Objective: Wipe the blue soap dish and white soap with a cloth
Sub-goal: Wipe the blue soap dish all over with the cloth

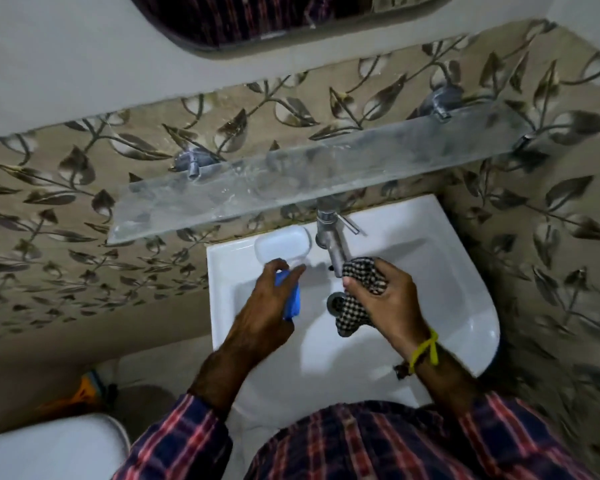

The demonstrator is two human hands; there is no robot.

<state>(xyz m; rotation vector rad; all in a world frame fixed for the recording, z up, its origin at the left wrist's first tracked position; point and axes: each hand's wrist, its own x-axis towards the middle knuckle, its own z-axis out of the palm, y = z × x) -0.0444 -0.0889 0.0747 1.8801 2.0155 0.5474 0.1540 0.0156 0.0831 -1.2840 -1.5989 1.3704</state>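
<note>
My left hand [267, 306] grips the blue soap dish [291, 301] over the left side of the white sink; most of the dish is hidden behind my fingers. Just beyond my fingertips, the white soap [283, 244] lies on the sink's back left rim. My right hand [383, 292] is shut on a black-and-white checked cloth [355, 303], bunched under the tap spout and hanging down over the drain.
A steel tap [329, 233] juts over the white sink [465, 289], with its drain [334, 301] partly covered by the cloth. A glass shelf [309, 178] runs along the leaf-patterned wall above. A white toilet lid [49, 448] sits at the lower left.
</note>
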